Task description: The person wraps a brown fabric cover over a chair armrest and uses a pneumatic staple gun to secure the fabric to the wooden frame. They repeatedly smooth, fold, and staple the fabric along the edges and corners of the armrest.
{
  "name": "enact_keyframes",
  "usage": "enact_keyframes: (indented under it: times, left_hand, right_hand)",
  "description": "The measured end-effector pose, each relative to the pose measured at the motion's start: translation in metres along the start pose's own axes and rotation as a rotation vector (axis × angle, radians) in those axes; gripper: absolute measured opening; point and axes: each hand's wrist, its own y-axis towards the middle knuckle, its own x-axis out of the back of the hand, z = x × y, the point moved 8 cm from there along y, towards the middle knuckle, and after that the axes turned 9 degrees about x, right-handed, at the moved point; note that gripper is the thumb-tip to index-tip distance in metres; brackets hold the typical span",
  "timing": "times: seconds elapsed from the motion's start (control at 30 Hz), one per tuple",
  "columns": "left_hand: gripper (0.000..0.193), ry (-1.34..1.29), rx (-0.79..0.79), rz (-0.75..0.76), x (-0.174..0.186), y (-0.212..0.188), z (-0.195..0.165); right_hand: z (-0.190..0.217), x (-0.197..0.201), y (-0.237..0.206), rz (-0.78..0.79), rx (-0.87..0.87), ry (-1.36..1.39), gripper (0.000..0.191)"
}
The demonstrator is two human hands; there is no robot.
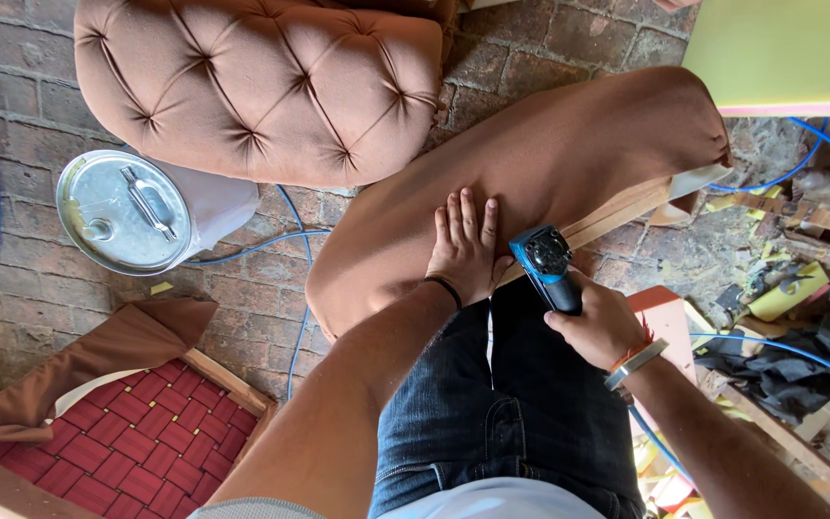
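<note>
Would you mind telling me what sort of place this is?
Probably an upholstery workshop: a tufted brown cushion on the brick floor, brown fabric over a wooden frame, and a blue air stapler in the right hand.

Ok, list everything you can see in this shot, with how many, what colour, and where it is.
Brown fabric-covered padded panel: one, brown, centre, on a wooden frame, under the left hand.
Tufted buttoned cushion: one, brown, top left on the brick floor.
Round metal can: one, silver lid with handle, left of centre.
Blue air hoses: several, blue, trailing across the floor.
Red woven webbing frame: one, red in wood, bottom left, brown cloth draped on its edge.
Yellow-green foam slab: one, top right.
Scraps of foam, wood and black cloth: a pile, right side.
Blue and black pneumatic staple gun: one, at the panel's edge.
Left hand: flat on the fabric.
Right hand: grips the gun.
</note>
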Motion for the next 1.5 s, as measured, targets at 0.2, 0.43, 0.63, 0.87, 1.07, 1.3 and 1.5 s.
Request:
enact_keyframes:
  times: [0.2, 0.43, 0.63, 0.87, 1.07, 1.3, 1.5]
  left_hand:
    - [0.103, 0.088, -0.031, 0.062, -0.002, -0.007, -0.001]
    - [0.103, 0.103, -0.051, 0.033, -0.001, -0.007, -0.006]
    - [0.105, 0.069, -0.024, 0.059, 0.003, -0.012, -0.007]
    - [0.104, 0.097, -0.017, 0.045, -0.001, -0.011, -0.009]
    - [0.103, 0.057, -0.024, -0.116, 0.007, -0.016, -0.013]
    - [0.109, -0.033, 0.034, -0.154, 0.013, -0.019, -0.022]
    - [0.109, -0.069, -0.036, -0.45, 0.031, -0.02, -0.042]
  right_hand:
    - [0.016, -0.013, 0.001, -0.085, 0.254, -0.2, 0.04]
    - [-0.007, -0.014, -0.005, -0.042, 0.115, -0.145, 0.041]
    - [-0.003, 0.0, -0.007, -0.136, 0.275, -0.185, 0.042]
    - [-0.04, 0.001, -0.008, -0.046, -0.02, 0.353, 0.033]
    - [-0.072, 0.057, -0.025, -0.224, 0.063, 0.361, 0.028]
    - [-0.14, 0.222, 0.006, -0.764, 0.28, 0.28, 0.049]
    - [-0.188, 0.35, 0.059, -1.041, 0.225, 0.006, 0.074]
